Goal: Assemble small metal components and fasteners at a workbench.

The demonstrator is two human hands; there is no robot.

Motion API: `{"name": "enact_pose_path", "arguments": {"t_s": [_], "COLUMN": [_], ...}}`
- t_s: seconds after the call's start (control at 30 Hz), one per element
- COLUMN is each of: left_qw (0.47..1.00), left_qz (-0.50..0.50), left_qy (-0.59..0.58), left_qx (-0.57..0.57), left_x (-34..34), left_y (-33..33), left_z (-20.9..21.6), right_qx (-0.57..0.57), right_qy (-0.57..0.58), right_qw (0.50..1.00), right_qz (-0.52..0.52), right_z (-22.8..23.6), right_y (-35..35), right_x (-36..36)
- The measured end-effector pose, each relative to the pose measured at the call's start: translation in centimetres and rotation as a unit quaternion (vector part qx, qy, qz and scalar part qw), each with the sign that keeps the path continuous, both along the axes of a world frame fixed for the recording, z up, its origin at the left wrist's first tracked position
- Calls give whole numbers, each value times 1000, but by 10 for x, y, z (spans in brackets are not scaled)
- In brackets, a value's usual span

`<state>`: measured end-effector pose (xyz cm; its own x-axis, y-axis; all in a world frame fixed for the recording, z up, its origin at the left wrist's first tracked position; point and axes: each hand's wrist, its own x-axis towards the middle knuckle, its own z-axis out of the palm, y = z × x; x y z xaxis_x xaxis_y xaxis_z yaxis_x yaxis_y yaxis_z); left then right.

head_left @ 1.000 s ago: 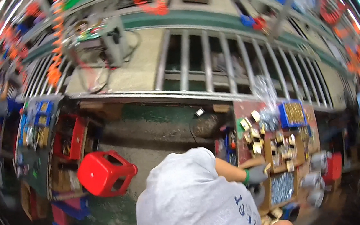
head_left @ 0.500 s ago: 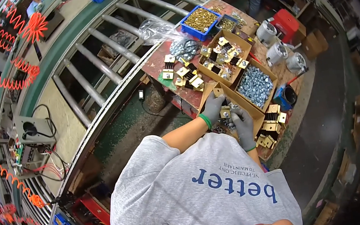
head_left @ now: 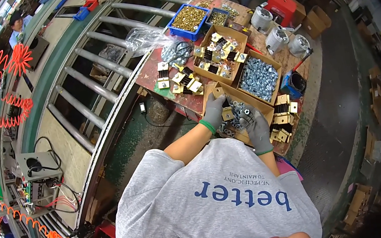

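Observation:
My left hand (head_left: 214,112), in a grey glove with a green cuff, is closed around a part with two brass-coloured end blocks (head_left: 227,114). The part is held over a cardboard box (head_left: 260,105) with loose silver hardware (head_left: 238,121) in it; its middle is hidden by the glove. Just to the right, my gloved right hand (head_left: 256,128) has its fingers bent around a small silver nut (head_left: 246,111) at the fingertips. A small gap separates this hand from the brass part.
Beyond my hands stand a carton of silver fasteners (head_left: 259,78), a carton of brass-ended parts (head_left: 220,52) and a blue bin of brass-coloured pieces (head_left: 187,20). More brass parts (head_left: 284,114) lie at the right, near a blue-black container (head_left: 293,84). A roller conveyor (head_left: 104,63) runs along the left.
My right hand has drawn back from the brass part, and a silver nut now shows at its fingertips. My left hand keeps hold of the part. The whole view has shifted slightly.

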<state>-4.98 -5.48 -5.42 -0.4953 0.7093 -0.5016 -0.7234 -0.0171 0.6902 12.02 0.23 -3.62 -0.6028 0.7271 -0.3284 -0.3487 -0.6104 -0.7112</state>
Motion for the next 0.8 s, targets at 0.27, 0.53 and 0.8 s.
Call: {"name": "enact_pose_path", "arguments": {"t_s": [0.27, 0.53, 0.8], "left_qw": [954, 986, 993], "left_qz": [-26, 8, 109], "left_qy": [298, 152, 4], "left_qx": [34, 65, 38], "left_x": [8, -4, -38], "left_y": [2, 7, -16], "left_z": [26, 27, 36], "right_qx": [32, 116, 286], "right_qy": [-100, -184, -312], "right_qw": [994, 974, 904], "right_qz": [-25, 58, 54], "right_z": [5, 15, -9], "right_y": [-3, -19, -4], "right_x": [4, -4, 12]}}
